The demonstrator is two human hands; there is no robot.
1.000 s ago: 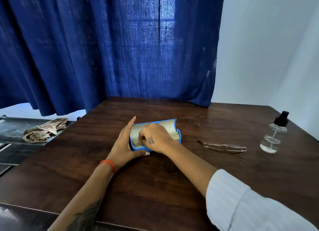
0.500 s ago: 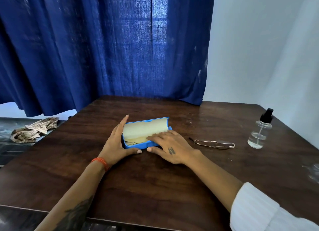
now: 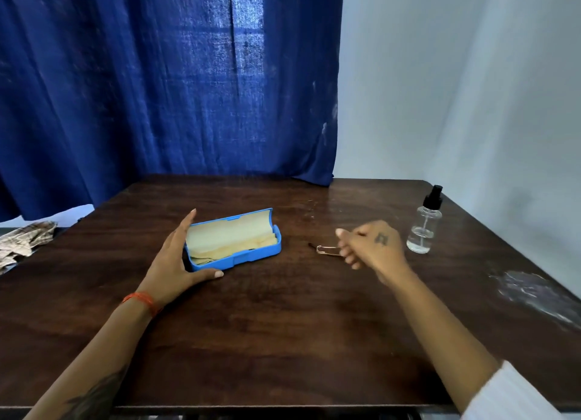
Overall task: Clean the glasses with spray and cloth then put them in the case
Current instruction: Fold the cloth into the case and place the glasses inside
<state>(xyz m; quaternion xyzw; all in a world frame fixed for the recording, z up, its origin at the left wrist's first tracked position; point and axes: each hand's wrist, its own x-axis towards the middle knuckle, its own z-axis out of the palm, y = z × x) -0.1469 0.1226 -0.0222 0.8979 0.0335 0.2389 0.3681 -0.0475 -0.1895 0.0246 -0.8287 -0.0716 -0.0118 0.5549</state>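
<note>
Head view: right hand (image 3: 374,247) over glasses (image 3: 327,249) (left hand (image 3: 176,262) steadies case (image 3: 248,256)).

Open blue glasses case (image 3: 234,256) and folded glasses (image 3: 327,249) on dark wooden table (image 3: 283,325).

Left hand (image 3: 176,262) cupped against the case's left end, thumb along its front edge; cream cloth (image 3: 232,248) inside the case, lid up. Right hand (image 3: 372,247), blurred, fingers loosely curled over the glasses' right part; contact unclear. Clear spray bottle (image 3: 424,228) with black nozzle upright just beyond. Blue curtain (image 3: 173,89) behind the table.
</note>
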